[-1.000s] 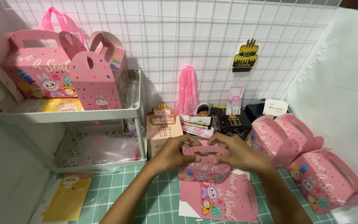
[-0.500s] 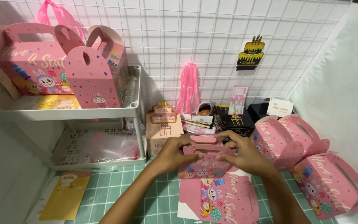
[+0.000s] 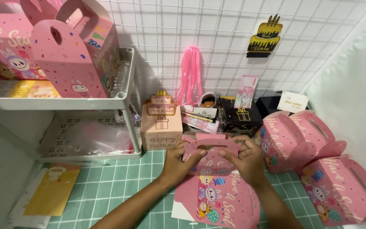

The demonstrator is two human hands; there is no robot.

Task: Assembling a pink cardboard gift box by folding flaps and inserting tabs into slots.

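Item: pink gift box (image 3: pixel 212 163), unassembled card with cut-out handle, cartoon figures and balloons printed on it. Location: lower centre of the frame, above the green grid worktop (image 3: pixel 106 186); its lower panel lies flat toward the bottom edge.

Left hand (image 3: pixel 178 160): at the box's left side, fingers closed on the handle flap, thumb on its front.

Right hand (image 3: pixel 244 159): at the box's right side, fingers closed on the same flap from the other end.

Surroundings:
- Two finished pink boxes (image 3: pixel 301 140), right of the frame, side by side on the worktop, just beside the right hand.
- Peach-coloured box (image 3: pixel 162 129) with a cake-shaped topper, centre, behind the left hand.
- Black box (image 3: pixel 239 118) with gold bow print, centre right, against the white wire grid (image 3: pixel 217 38).
- Pink ribbons (image 3: pixel 190 74) hanging on the grid, centre.
- Black-and-gold cake decoration (image 3: pixel 265 38) fixed to the grid, upper right.
- White two-tier shelf (image 3: pixel 123 101), left; finished pink boxes on its upper tier (image 3: pixel 75 63).
- Yellow card (image 3: pixel 51 188), lower left, flat on the worktop.
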